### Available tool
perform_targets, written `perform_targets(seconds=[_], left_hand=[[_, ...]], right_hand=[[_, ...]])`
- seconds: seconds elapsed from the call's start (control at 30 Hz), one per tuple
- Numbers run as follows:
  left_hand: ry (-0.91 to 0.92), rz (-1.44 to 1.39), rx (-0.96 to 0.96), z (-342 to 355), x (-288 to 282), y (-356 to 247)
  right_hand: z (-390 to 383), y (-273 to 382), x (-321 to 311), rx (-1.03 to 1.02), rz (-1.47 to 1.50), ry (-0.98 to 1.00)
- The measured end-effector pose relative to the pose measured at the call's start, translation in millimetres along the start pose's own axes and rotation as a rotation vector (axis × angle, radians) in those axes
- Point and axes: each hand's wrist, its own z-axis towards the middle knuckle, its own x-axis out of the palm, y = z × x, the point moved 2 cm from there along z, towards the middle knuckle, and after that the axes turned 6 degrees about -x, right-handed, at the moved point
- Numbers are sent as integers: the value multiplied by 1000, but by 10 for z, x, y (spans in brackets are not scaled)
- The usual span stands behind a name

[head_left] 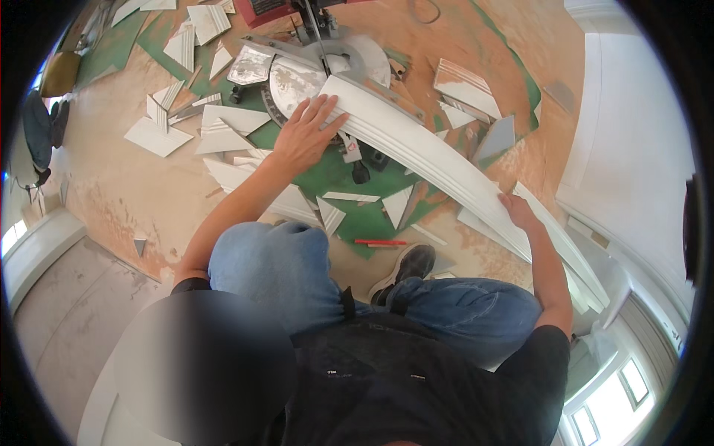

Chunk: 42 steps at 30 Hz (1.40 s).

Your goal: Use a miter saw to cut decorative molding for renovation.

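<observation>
A long white grooved moulding (pixel 405 141) slants from the metal saw table down toward the lower right. My left hand (pixel 305 134) lies with fingers spread at the moulding's upper-left end, fingertips touching it and the table beside it. My right hand (pixel 520 212) grips the moulding farther along, fingers partly hidden. The mitre saw (pixel 297 82) sits at top centre, its upper part cut off by the view's edge. A second white length (pixel 558 245) lies beside my right forearm.
Triangular white offcuts (pixel 156 137) are scattered over the dusty floor and green sheeting (pixel 335 171). A red stick (pixel 379 241) lies near my shoe (pixel 413 260). Dark shoes or clothing (pixel 48 123) show at far left. A white panelled surface (pixel 625 126) runs along the right.
</observation>
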Motion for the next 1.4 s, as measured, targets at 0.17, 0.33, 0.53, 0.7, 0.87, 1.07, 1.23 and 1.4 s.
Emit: perform_targets(seconds=[0.17, 0.33, 0.53, 0.7, 0.87, 1.07, 1.23, 1.4], left_hand=[[44, -6, 7, -4, 42, 68], [105, -16, 27, 35, -4, 114], [126, 13, 91, 145, -86, 205], [176, -61, 127, 208, -90, 303], [191, -29, 128, 216, -86, 306], [229, -83, 97, 224, -87, 305], [190, 7, 116, 201, -3, 325], [127, -38, 142, 140, 20, 308]], right_hand=[[-6, 188, -125, 110, 90, 20], [114, 1218, -337, -315, -156, -487], [401, 3034, -342, -885, -301, -590], [582, 3516, -375, -826, -358, -540], [597, 3546, -302, -732, -403, -454], [543, 3592, -300, -707, -334, -515], [554, 3588, -264, -676, -339, -519], [485, 3726, -184, -557, -366, -582]])
